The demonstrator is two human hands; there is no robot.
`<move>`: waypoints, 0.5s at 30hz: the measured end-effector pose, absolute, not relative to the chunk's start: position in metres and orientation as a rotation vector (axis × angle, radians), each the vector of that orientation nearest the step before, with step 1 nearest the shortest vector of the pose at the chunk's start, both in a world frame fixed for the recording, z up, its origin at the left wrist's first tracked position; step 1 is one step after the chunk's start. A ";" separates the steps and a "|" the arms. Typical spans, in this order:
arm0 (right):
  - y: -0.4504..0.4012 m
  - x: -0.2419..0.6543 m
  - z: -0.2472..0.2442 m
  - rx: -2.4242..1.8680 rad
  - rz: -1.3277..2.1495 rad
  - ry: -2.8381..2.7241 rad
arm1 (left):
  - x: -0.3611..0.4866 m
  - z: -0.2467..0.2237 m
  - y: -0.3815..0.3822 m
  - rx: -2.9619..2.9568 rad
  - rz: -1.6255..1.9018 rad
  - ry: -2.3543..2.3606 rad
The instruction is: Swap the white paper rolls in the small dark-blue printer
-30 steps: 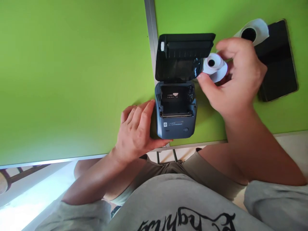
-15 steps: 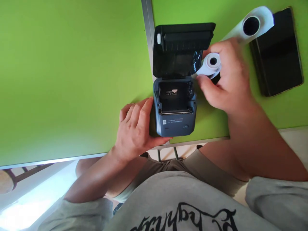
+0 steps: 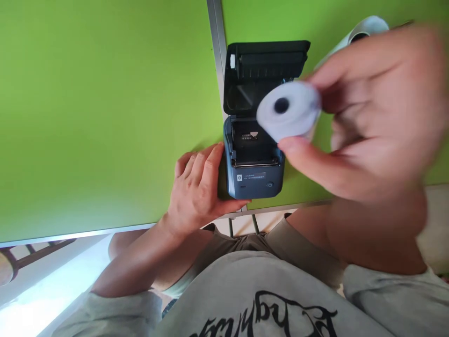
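A dark blue-grey label printer [image 3: 256,187] stands near the table's front edge. Its black lid [image 3: 268,54] is tipped back, and the paper bay inside looks bare. My left hand [image 3: 196,185] steadies the printer, fingers along its left side and thumb across its front. Raised over the printer's right side, my right hand [image 3: 379,121] pinches a small white paper roll [image 3: 298,121] between thumb and fingers. The roll's end, with a dark core hole, faces up at me and is blurred. It covers part of the lid and the bay's right corner.
A larger white paper roll [image 3: 373,24] lies at the back right, partly behind my right hand. The dark phone-like slab there is almost wholly covered by that hand. A grey metal seam [image 3: 216,42] divides the green tabletop [image 3: 105,117].
The small paper roll has come up off the table in my right hand, toward the camera and leftward over the printer. My left hand and the printer have stayed put.
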State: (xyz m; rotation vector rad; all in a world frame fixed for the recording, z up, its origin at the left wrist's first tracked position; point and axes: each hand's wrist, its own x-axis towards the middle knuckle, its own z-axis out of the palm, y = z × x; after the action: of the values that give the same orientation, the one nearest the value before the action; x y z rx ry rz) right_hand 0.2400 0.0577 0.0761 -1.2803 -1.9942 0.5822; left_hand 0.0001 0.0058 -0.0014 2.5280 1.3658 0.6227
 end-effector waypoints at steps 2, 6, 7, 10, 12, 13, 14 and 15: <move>0.057 0.233 0.070 -1.228 0.498 -2.151 | 0.000 -0.001 0.006 2.516 0.634 1.361; 0.057 0.229 0.054 -1.145 0.301 -2.273 | 0.000 -0.002 0.005 2.524 0.610 1.356; 0.057 0.230 0.052 -1.165 0.289 -2.267 | 0.000 -0.002 0.005 2.525 0.601 1.359; 0.058 0.235 0.047 -1.201 0.284 -2.275 | -0.001 -0.003 0.004 2.510 0.598 1.368; 0.060 0.238 0.045 -1.153 0.278 -2.312 | -0.001 -0.003 0.004 2.506 0.604 1.366; 0.060 0.239 0.043 -1.114 0.278 -2.321 | -0.001 -0.003 0.004 2.509 0.604 1.367; 0.061 0.239 0.042 -1.088 0.292 -2.320 | -0.001 -0.003 0.004 2.515 0.602 1.369; 0.061 0.239 0.040 -1.076 0.318 -2.302 | -0.001 -0.003 0.004 2.521 0.599 1.371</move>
State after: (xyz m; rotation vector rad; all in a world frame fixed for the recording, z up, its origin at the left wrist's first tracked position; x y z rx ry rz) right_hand 0.2390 0.0612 0.0405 -1.0763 -2.3015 0.3179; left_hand -0.0010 0.0039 -0.0028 2.5214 1.3711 0.5989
